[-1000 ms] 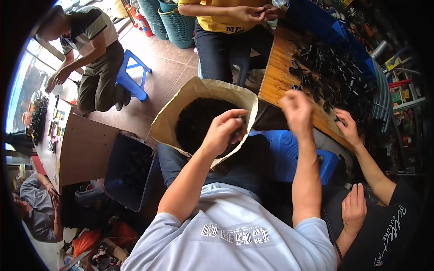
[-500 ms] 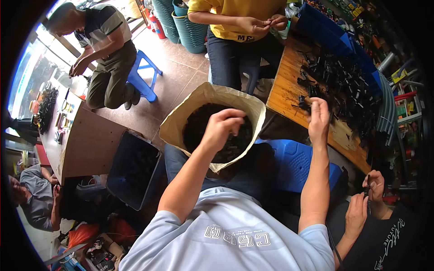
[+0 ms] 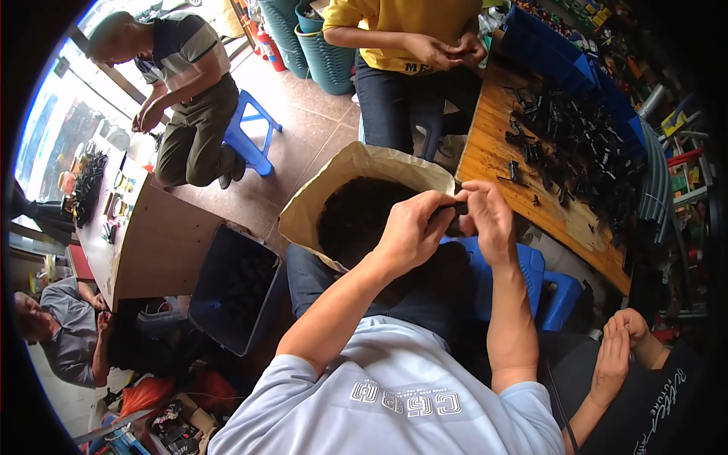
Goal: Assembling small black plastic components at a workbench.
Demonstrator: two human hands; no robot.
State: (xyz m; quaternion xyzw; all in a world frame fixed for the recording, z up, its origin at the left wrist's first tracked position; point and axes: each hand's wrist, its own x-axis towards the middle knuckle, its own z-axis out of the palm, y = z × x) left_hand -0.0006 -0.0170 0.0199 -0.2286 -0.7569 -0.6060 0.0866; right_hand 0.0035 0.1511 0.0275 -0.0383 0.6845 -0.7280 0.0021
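Observation:
Both of my hands meet over the right rim of an open pale sack (image 3: 303, 216). Between their fingertips is a small black part (image 3: 459, 208), mostly covered by the fingers. My left hand (image 3: 413, 231) is closed, pinching it from the left. My right hand (image 3: 491, 221) closes on it from the right, fingers bent. Inside the sack, in front of my lap, lies a dark mass of small pieces (image 3: 353, 220). A loose pile of black plastic parts (image 3: 580, 144) covers much of the wooden table (image 3: 481, 140) to the right of my hands.
A blue plastic stool (image 3: 523, 269) stands below the table. Left of my legs is a dark bin (image 3: 235, 292) with black pieces. Co-workers sit around: a yellow-shirted person (image 3: 409, 34) ahead, one far left on a blue stool (image 3: 258, 133), others at the lower left and right.
My left hand has come out of the sack, moving right. My right hand has left the table's pile and moved left to meet it, with a black part between them.

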